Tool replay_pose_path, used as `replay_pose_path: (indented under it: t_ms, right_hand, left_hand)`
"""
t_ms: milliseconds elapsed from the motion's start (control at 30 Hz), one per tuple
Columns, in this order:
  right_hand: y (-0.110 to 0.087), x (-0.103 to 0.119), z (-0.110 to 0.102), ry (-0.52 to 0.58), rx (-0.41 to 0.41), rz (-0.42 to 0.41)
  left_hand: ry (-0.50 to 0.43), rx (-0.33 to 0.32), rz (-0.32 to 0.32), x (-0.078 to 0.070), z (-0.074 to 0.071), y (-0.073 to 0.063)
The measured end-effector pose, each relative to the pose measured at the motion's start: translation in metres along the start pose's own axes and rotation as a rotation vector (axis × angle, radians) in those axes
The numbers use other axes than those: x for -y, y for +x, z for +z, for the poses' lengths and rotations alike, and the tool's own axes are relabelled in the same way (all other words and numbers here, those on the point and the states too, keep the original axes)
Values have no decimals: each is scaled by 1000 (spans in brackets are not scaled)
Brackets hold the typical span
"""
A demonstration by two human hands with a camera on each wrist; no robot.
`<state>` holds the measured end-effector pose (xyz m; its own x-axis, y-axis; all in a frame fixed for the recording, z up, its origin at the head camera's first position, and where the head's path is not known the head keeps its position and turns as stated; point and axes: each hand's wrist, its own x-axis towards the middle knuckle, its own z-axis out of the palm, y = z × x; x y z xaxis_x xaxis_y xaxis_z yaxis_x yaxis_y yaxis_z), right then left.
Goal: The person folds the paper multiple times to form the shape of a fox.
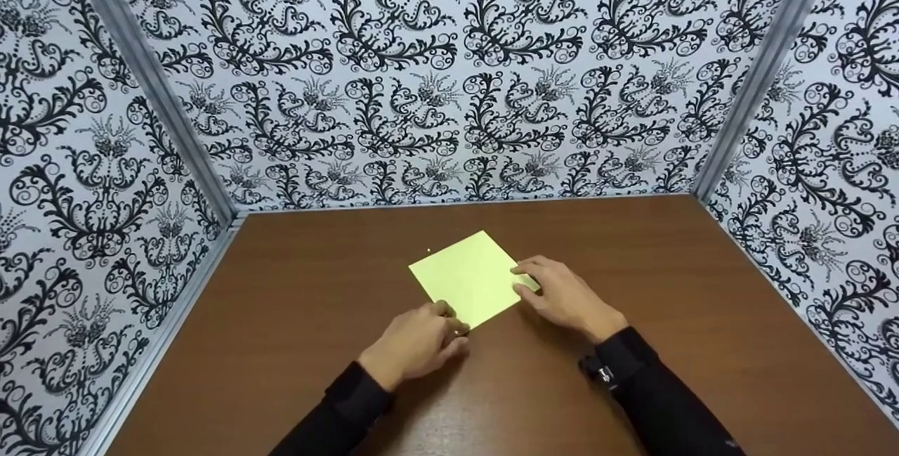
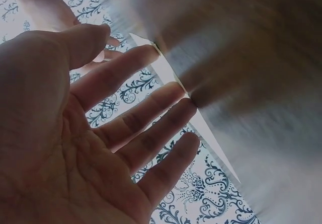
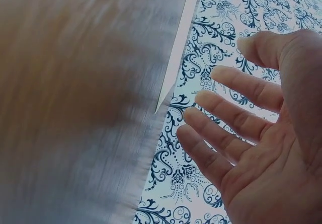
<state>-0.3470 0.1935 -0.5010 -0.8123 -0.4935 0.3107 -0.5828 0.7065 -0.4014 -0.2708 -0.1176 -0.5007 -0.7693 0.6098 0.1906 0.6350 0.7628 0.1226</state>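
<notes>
A square sheet of light yellow paper (image 1: 463, 277) lies on the brown table (image 1: 316, 266), turned so one corner points toward the body. My left hand (image 1: 414, 343) is at that near corner, its fingertips on the sheet's lower left edge. Seen from the left wrist, the left hand (image 2: 95, 118) has its fingers extended and the paper (image 2: 206, 133) shows as a thin strip at their tips. At the sheet's right corner is my right hand (image 1: 565, 298), fingertips over the edge. The right wrist view shows the right hand (image 3: 246, 123) with spread, nearly straight fingers beside the paper (image 3: 176, 53).
Panels with a black and white scroll pattern (image 1: 421, 90) stand behind the table and on both sides. Grey metal posts (image 1: 161, 90) mark the back corners. A tiny white speck (image 1: 428, 251) shows beyond the paper's far left edge.
</notes>
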Motion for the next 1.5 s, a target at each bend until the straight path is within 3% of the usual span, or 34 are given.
replay_pose_path:
  t_ms: [267, 600, 1067, 1233, 1500]
  right_hand:
    - [0, 0, -2, -1, -8, -49]
    - [-2, 3, -4, -11, 40, 0]
    - [-7, 3, -3, -77, 122, 6]
    - [-10, 2, -2, -97, 109, -55]
    - [-9, 3, 1, -109, 116, -127]
  left_hand:
    - [-47, -1, 11, -1, -3, -4]
    - [-86, 12, 29, 0, -6, -6]
    - [-94, 35, 65, -8, -12, -7]
    - [-142, 57, 14, 0, -8, -5]
    - [-141, -16, -37, 25, -4, -2]
